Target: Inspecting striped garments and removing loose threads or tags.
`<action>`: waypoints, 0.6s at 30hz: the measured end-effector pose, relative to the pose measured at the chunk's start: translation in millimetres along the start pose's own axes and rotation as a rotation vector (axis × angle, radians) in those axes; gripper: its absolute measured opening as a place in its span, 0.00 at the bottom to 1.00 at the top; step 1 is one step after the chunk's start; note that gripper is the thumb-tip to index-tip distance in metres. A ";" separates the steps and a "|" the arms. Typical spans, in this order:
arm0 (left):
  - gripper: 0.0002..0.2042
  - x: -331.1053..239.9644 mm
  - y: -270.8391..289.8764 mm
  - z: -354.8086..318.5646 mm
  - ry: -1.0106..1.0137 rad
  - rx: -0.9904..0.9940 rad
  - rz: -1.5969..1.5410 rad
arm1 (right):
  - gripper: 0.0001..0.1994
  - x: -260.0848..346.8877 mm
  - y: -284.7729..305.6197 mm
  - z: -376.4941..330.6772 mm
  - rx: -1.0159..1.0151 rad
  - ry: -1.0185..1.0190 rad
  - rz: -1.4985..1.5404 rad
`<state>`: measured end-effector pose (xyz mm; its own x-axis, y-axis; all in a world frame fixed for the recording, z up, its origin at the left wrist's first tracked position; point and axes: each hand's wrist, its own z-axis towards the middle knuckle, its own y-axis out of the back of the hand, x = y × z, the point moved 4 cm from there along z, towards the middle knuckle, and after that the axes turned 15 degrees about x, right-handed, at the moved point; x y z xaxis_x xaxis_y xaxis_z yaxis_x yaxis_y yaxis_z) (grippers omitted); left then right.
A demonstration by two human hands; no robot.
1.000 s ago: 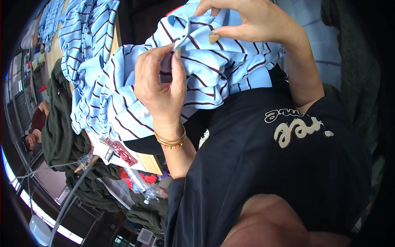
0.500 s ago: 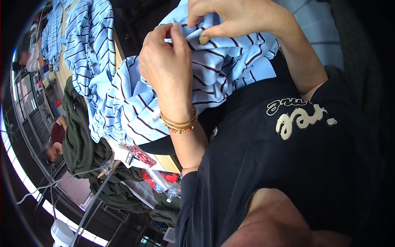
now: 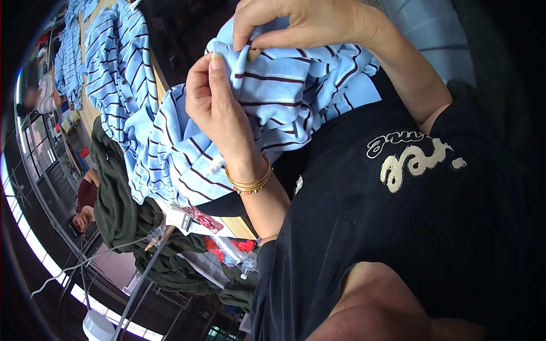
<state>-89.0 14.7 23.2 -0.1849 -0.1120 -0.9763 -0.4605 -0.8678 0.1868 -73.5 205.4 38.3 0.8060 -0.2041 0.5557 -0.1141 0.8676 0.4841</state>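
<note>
A light blue knit garment [image 3: 273, 85] with dark stripes lies bunched over my lap and trails left onto the table. My left hand [image 3: 219, 105], with gold bangles at the wrist, pinches a fold of it between thumb and fingers. Close beside it, my right hand [image 3: 301, 25] has thumb and fingertips closed on the same raised part of the fabric. A small tan piece [image 3: 254, 55] shows just under the right thumb; its kind I cannot make out. A white label [image 3: 217, 165] sticks out of the cloth near my left wrist.
More striped blue garments [image 3: 116, 74] lie along the wooden table [image 3: 244, 227] on the left. Dark green knitwear [image 3: 116, 187] is heaped nearer me, beside a clear plastic bottle [image 3: 247, 267] and red packaging [image 3: 213, 219]. A person [image 3: 87, 196] sits farther left.
My right hand has moved left, closer to the left fingertips. A fold of the garment now stands up between both hands, and the tan piece has shifted left with the right hand.
</note>
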 end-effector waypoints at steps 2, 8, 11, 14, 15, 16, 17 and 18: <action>0.09 -0.5 4.1 -3.4 -0.009 0.016 -0.029 | 0.05 9.4 -2.8 5.6 0.102 -0.119 -0.133; 0.08 3.3 5.3 -9.2 0.025 -0.012 -0.157 | 0.04 6.1 -9.5 5.8 0.171 -0.182 -0.199; 0.08 3.9 3.1 -10.2 0.007 -0.030 -0.165 | 0.04 -5.7 -12.6 0.0 0.076 -0.074 -0.013; 0.08 3.0 4.5 -12.8 0.013 0.002 -0.178 | 0.05 -8.0 -12.2 -3.2 -0.012 0.015 0.180; 0.08 4.3 4.9 -13.3 0.014 -0.001 -0.178 | 0.05 -9.0 -13.1 -3.5 0.008 -0.003 0.208; 0.08 7.1 5.5 -14.1 0.029 -0.011 -0.191 | 0.05 -9.2 -13.4 -3.6 0.010 -0.002 0.210; 0.08 9.5 6.0 -15.1 0.044 -0.020 -0.205 | 0.05 -9.8 -14.3 -3.5 0.025 -0.014 0.241; 0.08 9.6 7.8 -15.7 0.044 -0.022 -0.205 | 0.05 -9.7 -14.5 -2.9 0.040 -0.025 0.272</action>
<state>-80.7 -0.7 13.5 -0.0514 0.0471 -0.9976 -0.4652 -0.8850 -0.0178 -78.0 196.1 23.8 0.7279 0.0220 0.6853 -0.3476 0.8734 0.3412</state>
